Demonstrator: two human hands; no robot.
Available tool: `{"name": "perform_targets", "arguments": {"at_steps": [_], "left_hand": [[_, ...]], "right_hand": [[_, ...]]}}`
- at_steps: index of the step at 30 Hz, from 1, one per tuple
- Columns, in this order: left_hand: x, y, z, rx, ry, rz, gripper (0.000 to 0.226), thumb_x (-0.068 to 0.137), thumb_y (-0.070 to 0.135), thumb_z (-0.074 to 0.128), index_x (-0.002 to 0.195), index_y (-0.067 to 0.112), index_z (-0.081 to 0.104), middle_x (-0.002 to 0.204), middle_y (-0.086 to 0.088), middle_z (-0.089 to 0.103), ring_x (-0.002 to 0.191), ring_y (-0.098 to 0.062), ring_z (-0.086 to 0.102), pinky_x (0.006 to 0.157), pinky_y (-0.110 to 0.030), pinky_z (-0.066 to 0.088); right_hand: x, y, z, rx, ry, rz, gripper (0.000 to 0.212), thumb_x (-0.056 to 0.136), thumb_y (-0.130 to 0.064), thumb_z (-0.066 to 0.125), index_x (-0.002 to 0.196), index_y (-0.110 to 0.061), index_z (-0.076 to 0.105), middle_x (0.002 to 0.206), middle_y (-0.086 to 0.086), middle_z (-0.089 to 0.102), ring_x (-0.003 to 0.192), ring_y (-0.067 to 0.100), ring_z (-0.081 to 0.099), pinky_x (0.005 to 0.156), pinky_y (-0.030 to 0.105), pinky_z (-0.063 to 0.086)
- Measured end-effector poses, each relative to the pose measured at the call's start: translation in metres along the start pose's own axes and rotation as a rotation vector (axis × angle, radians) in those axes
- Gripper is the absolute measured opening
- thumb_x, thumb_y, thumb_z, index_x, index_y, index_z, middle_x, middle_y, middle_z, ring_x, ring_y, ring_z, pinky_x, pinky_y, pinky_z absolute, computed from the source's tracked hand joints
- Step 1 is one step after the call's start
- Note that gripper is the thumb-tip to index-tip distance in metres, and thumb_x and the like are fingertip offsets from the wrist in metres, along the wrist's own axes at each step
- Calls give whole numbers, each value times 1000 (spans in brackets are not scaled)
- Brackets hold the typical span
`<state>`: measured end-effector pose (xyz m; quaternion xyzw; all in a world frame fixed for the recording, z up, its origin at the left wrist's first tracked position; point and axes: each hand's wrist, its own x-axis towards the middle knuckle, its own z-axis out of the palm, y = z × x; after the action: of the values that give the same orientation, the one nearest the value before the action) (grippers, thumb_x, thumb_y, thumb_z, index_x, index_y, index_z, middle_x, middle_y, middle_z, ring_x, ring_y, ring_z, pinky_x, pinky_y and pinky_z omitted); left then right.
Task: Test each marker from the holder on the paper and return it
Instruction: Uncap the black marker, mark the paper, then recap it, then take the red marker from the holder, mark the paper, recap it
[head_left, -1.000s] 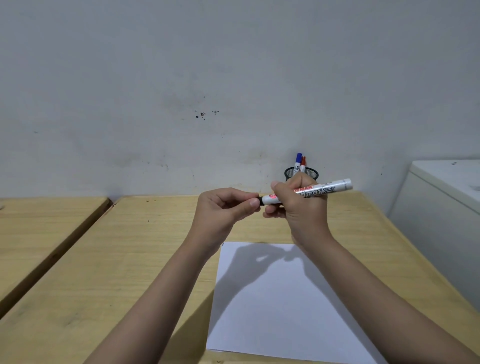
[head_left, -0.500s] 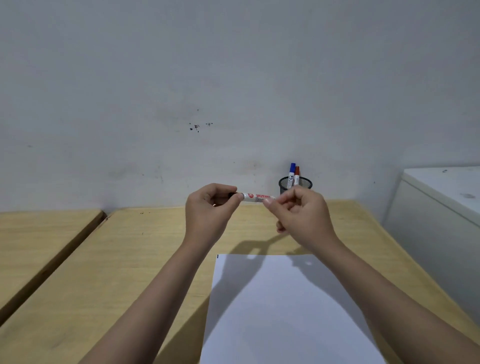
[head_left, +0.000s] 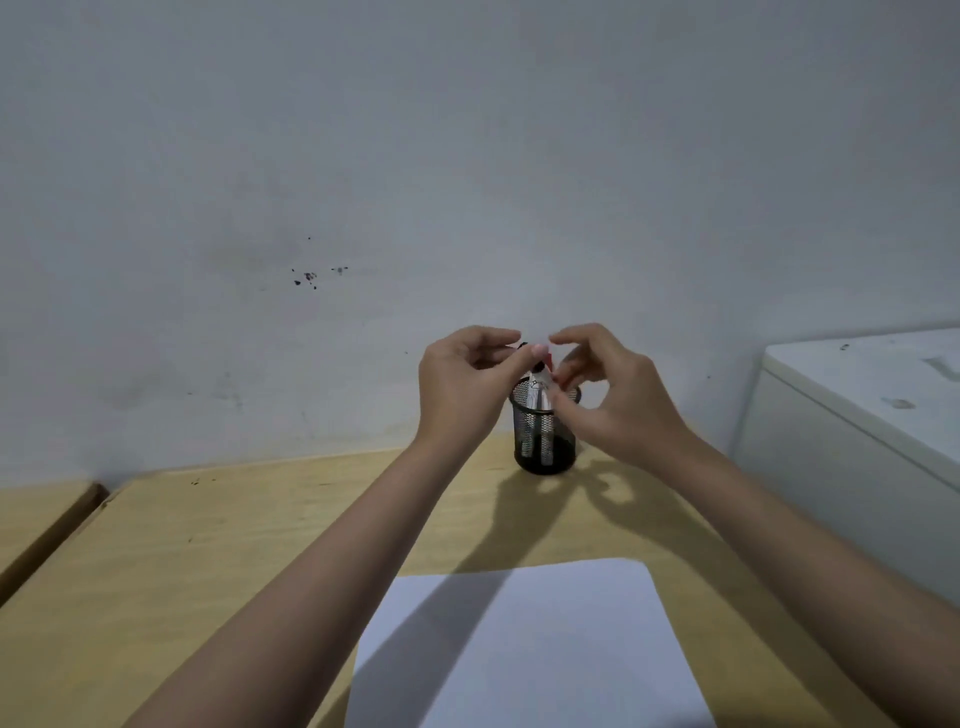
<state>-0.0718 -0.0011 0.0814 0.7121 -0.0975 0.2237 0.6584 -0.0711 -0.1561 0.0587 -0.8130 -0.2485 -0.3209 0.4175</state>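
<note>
The marker (head_left: 537, 387) is a white barrel with a printed label, standing in the black mesh pen holder (head_left: 544, 436). There's a dark cap and a bit of red up top, though it's mostly hidden and blurry. Your left hand (head_left: 462, 387) has its fingers pinched on the top end. Your right hand (head_left: 605, 395) has its fingers curled beside it, can't tell if they're gripping. The holder sits at the back of the wooden worktop (head_left: 208, 545), and the white paper (head_left: 524, 649) lies well apart, nearer you.
</note>
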Motion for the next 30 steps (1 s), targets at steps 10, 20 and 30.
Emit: {"name": "perform_targets", "arguments": {"at_steps": [10, 20, 30], "left_hand": [[38, -93, 32, 483, -91, -68, 53, 75, 46, 70, 117, 15, 62, 122, -3, 59, 111, -21, 57, 91, -36, 49], [39, -117, 35, 498, -146, -114, 44, 74, 49, 69, 109, 21, 69, 106, 4, 66, 89, -15, 58, 75, -26, 45], [33, -119, 35, 513, -136, -72, 44, 75, 49, 69, 110, 22, 68, 105, -2, 66, 95, -20, 59, 82, -39, 51]], "right_hand": [[64, 65, -8, 100, 302, 219, 49, 77, -3, 64, 118, -26, 54, 63, -3, 53, 48, 2, 51, 57, 11, 47], [55, 105, 34, -115, -64, 414, 41, 73, -4, 64, 110, -18, 54, 67, 15, 65, 64, 28, 62, 62, 32, 51], [59, 107, 42, -397, -179, 296, 50, 75, -9, 63, 124, -18, 54, 107, 11, 52, 97, 26, 53, 75, 38, 49]]}}
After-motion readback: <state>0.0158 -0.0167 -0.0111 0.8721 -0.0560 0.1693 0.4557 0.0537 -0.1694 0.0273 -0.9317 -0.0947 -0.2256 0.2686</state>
